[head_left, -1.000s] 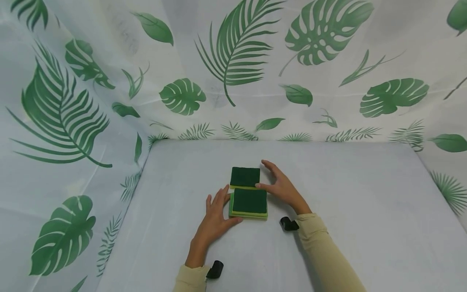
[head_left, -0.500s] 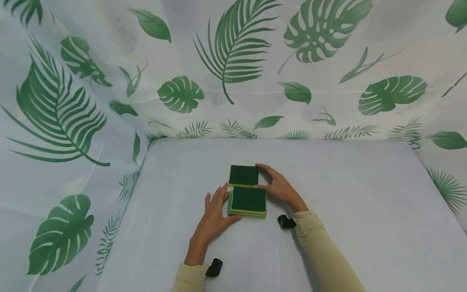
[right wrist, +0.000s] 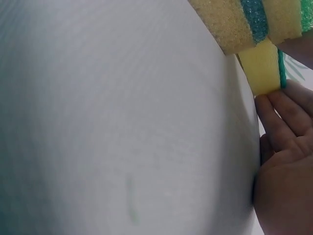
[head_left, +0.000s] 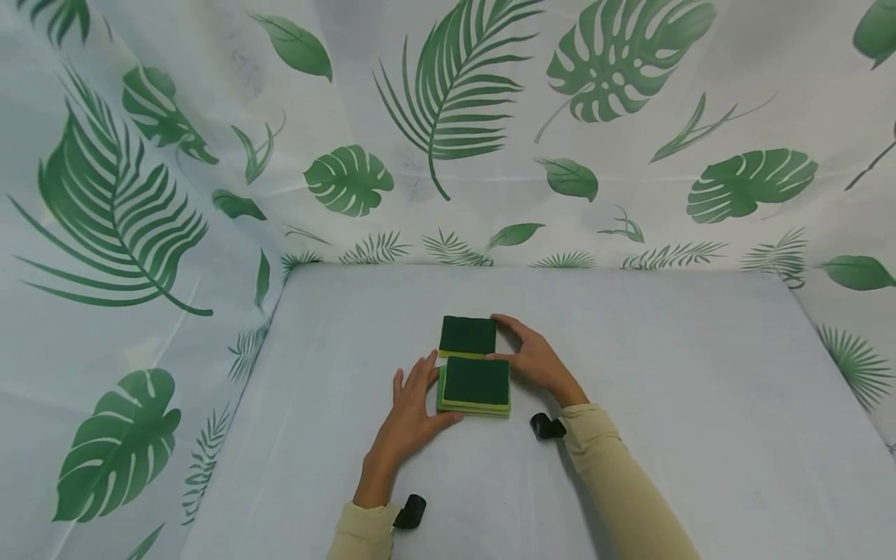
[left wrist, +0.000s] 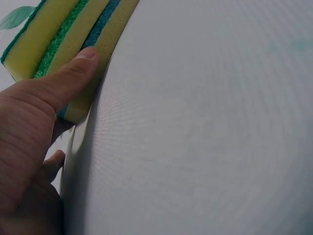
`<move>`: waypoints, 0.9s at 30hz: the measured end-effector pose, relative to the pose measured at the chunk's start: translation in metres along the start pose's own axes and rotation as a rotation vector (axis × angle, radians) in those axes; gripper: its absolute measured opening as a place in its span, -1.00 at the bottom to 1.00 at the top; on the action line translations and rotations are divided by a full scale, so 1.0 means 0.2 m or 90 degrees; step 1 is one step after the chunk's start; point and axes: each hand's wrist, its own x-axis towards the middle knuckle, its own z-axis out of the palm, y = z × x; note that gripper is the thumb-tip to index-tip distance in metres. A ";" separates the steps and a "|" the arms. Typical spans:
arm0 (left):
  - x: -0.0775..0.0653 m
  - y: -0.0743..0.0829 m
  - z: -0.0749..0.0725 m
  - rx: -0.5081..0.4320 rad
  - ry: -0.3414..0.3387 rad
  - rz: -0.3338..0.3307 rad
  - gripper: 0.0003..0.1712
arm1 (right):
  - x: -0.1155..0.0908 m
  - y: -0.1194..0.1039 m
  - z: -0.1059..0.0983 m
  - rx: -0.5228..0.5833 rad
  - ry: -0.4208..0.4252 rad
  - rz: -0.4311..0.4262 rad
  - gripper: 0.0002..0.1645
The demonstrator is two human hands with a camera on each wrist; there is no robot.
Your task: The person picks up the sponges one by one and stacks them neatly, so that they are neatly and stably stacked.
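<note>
Three scouring sponges lie in a stack [head_left: 477, 383], dark green scrub side uppermost. Its yellow, green and blue-green layers show edge-on in the left wrist view. My left hand [head_left: 406, 424] holds the stack at its left end, thumb on the near side and fingers toward the far left. Just behind the stack lies a single sponge [head_left: 467, 334], also dark green on top with yellow below. My right hand [head_left: 540, 362] grips its right end, thumb at the near corner and index finger at the far one. In the right wrist view, fingers [right wrist: 279, 117] touch the yellow foam [right wrist: 264, 68].
The sponges rest on a table with a pale cover [head_left: 665, 373]. Behind it and at the sides hangs a white sheet [head_left: 490, 218] printed with green leaves. A small black device [head_left: 411, 512] sits at the left wrist, another black device [head_left: 546, 426] at the right.
Over the first half second, my right index finger closed in from the right onto the single sponge's far corner. The left hand and the stack have held still.
</note>
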 end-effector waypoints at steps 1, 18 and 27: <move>0.00 0.00 0.00 0.000 0.000 -0.001 0.30 | 0.00 0.00 0.00 0.000 0.001 0.000 0.01; 0.00 0.01 0.00 -0.001 0.002 0.004 0.29 | 0.00 0.00 0.00 0.019 0.008 0.013 0.00; -0.01 0.01 0.00 0.002 0.003 -0.006 0.27 | -0.02 -0.01 -0.02 0.042 0.023 0.033 0.01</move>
